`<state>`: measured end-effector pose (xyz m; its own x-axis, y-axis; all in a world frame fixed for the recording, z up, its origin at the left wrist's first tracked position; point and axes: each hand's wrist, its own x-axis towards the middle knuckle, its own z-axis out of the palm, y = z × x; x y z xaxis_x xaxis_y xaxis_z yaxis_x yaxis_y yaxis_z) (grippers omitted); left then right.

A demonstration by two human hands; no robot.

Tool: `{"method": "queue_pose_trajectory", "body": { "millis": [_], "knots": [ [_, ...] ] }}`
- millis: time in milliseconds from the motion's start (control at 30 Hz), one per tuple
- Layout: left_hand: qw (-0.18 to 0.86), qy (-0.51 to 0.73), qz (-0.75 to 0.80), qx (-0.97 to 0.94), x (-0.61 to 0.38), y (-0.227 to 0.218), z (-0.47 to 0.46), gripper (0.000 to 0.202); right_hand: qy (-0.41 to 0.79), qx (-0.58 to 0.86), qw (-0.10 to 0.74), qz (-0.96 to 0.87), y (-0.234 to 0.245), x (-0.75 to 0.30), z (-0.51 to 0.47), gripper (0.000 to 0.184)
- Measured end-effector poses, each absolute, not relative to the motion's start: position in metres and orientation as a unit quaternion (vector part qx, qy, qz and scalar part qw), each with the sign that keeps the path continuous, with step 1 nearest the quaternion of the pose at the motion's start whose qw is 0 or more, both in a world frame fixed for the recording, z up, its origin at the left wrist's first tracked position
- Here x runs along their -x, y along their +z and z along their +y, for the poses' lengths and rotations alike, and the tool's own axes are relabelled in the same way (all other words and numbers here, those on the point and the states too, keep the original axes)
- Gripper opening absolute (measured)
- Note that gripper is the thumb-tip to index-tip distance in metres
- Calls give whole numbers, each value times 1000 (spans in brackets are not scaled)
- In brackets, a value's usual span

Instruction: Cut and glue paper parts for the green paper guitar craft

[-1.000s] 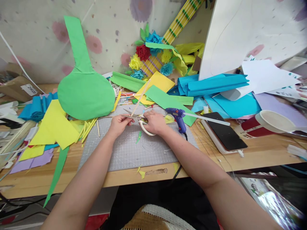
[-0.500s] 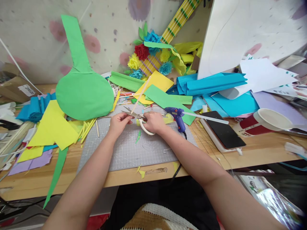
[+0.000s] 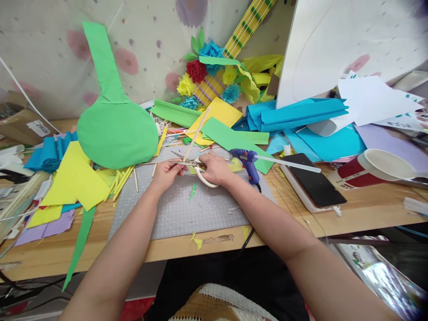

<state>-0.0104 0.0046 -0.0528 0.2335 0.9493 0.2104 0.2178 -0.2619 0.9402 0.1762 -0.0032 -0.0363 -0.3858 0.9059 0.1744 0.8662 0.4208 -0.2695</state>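
My right hand [image 3: 216, 168] is closed round the white handles of a pair of scissors [image 3: 201, 177], above the grey cutting mat [image 3: 177, 214]. The scissor blades point left and stand apart. At the blades, my left hand [image 3: 167, 174] pinches the lower end of a thin pale stick [image 3: 197, 133], which slants up and to the right. My fingers partly hide where stick and blades meet. A short stick piece [image 3: 154, 170] shows just left of my left hand, and another short stick [image 3: 136, 180] lies farther left on the mat.
A blue glue gun [image 3: 248, 165] lies right of my right hand, its clear glue stick pointing right. Beyond are a phone [image 3: 314, 180] and a paper cup [image 3: 364, 169]. A green paper-covered shape [image 3: 117, 133] leans at the back left; yellow paper [image 3: 73, 178] lies below it.
A short stick piece now shows beside my left hand, where none was visible before. My hands and the scissors stay almost in place, and the view has shifted slightly.
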Motion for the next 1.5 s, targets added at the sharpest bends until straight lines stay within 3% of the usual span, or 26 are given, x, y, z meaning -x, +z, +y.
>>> {"method": "queue_pose_trajectory", "body": {
  "millis": [233,667,1100,1500],
  "knots": [
    [374,450,462,-667,11,-49,1,20,54,554,152,-817,-41,-171,-4,22],
    [403,486,476,-612,6,-50,2,17,47,536,169,-825,-39,-173,-4,24],
    [382,469,482,-634,7,-42,-2,13,47,570,135,-809,-41,-170,-4,24],
    [390,459,450,-660,9,-48,0,21,65,543,150,-824,-39,-173,-5,21]
  ]
}}
